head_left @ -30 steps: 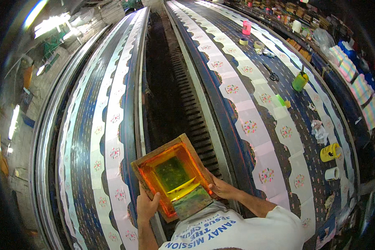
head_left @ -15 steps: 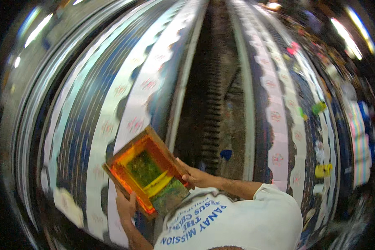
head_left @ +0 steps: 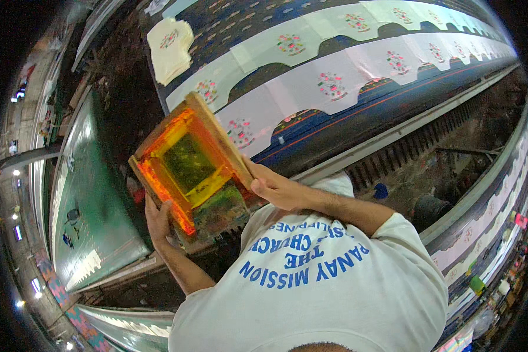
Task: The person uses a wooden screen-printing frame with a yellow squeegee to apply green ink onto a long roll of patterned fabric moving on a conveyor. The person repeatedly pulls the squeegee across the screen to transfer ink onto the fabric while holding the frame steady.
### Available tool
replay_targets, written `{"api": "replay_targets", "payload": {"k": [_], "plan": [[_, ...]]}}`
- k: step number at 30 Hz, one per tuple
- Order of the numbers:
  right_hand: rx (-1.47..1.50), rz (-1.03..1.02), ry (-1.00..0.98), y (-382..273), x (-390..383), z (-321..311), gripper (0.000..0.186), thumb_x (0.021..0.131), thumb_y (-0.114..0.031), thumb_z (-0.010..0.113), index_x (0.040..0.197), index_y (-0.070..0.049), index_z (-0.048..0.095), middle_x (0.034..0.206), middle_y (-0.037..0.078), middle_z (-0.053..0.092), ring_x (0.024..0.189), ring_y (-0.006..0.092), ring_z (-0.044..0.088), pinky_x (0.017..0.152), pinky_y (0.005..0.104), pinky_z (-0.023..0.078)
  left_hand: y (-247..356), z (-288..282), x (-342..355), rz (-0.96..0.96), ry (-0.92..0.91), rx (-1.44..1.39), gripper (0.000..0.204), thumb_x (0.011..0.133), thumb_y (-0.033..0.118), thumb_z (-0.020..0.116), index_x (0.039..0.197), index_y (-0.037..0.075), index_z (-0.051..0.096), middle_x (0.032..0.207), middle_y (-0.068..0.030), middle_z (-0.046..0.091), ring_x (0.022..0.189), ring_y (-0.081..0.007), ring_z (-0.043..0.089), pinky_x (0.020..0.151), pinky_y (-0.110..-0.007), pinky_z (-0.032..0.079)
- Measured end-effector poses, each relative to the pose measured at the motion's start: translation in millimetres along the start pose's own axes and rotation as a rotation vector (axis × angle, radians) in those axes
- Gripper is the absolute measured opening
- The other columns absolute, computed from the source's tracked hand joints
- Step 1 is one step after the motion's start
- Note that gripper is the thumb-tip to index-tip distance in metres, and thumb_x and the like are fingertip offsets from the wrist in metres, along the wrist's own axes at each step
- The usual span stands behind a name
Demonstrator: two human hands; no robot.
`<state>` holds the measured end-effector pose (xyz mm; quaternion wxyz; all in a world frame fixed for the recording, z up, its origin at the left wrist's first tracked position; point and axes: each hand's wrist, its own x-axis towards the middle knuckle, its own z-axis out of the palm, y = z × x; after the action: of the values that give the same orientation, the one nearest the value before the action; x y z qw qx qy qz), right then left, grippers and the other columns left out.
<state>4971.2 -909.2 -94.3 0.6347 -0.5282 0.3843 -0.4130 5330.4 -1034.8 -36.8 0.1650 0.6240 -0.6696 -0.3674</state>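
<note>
A wooden screen-printing frame point(head_left: 188, 161) with an orange and yellow inside and a dark square window is held tilted in front of my chest. My left hand point(head_left: 160, 223) grips its lower left side, thumb on the rim. On the opposite side, my right hand point(head_left: 280, 186) has its fingers round the wooden edge. A murky greenish-grey patch covers the frame's end nearest me. Beyond the frame, pale fabric pieces point(head_left: 305, 97) with red and green prints lie in rows on a long dark table.
A stack of cream printed fabric pieces point(head_left: 170, 50) sits at the table's far left corner. To the left stands a green-topped table point(head_left: 97, 205). A dark gap with a ribbed rail point(head_left: 413, 146) runs beside the printing table; another long table with fabric point(head_left: 472, 234) is at right.
My body and view have turned left, away from looking down the aisle. The table's left end, fabric stack and green table now show. Both hands still hold the frame.
</note>
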Motion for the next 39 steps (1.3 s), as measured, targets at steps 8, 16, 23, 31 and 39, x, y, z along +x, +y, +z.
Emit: {"api": "replay_targets", "payload": {"k": [8, 16, 23, 31, 39], "plan": [[-0.080, 0.030, -0.011, 13.0, 9.8, -22.6, 0.086, 0.118, -0.051, 0.046, 0.176, 0.004, 0.013, 0.161, 0.030, 0.038, 0.149, 0.0412, 0.039, 0.128, 0.0450, 0.033, -68.7, 3.4, 8.5, 0.020, 0.084, -0.238, 0.081, 0.096, 0.016, 0.076, 0.167, -0.001, 0.043, 0.159, -0.0153, 0.058, 0.144, -0.0289, 0.056, 0.122, -0.042, 0.041], [-0.437, 0.211, 0.402, 22.0, -45.1, -85.3, 0.078, 0.118, -0.054, 0.046, 0.170, 0.003, 0.037, 0.157, 0.026, 0.040, 0.152, 0.0387, 0.031, 0.128, 0.0469, 0.032, 7.3, 123.6, 50.7, 0.007, -0.118, -0.257, 0.093, 0.095, 0.021, 0.078, 0.173, 0.003, 0.031, 0.148, -0.0179, 0.070, 0.129, -0.0274, 0.071, 0.113, -0.042, 0.053], [-0.490, 0.308, 0.412, 21.8, -53.5, -87.2, 0.079, 0.117, -0.057, 0.045, 0.170, 0.002, 0.039, 0.154, 0.026, 0.042, 0.151, 0.0385, 0.031, 0.123, 0.0462, 0.041, 21.7, 127.0, 67.9, 0.010, -0.162, -0.070, 0.097, 0.095, 0.023, 0.077, 0.174, 0.000, 0.027, 0.144, -0.0220, 0.072, 0.126, -0.0304, 0.075, 0.110, -0.043, 0.056], [-0.580, 0.334, 0.458, 25.2, -51.0, -84.6, 0.076, 0.116, -0.056, 0.049, 0.167, 0.001, 0.044, 0.154, 0.026, 0.046, 0.149, 0.0427, 0.034, 0.123, 0.0517, 0.040, -0.1, 149.6, 68.6, 0.025, -0.170, -0.199, 0.093, 0.095, 0.021, 0.077, 0.174, 0.003, 0.031, 0.137, -0.0194, 0.076, 0.119, -0.0295, 0.077, 0.106, -0.044, 0.059], [-0.790, 0.352, 0.462, 14.9, -55.9, -78.6, 0.078, 0.112, -0.059, 0.058, 0.165, -0.004, 0.042, 0.157, 0.029, 0.044, 0.143, 0.0467, 0.043, 0.122, 0.0553, 0.040, -4.9, 150.6, 72.3, 0.014, -0.230, -0.220, 0.095, 0.094, 0.019, 0.078, 0.174, 0.003, 0.030, 0.139, -0.0195, 0.075, 0.122, -0.0289, 0.077, 0.110, -0.046, 0.058]]}}
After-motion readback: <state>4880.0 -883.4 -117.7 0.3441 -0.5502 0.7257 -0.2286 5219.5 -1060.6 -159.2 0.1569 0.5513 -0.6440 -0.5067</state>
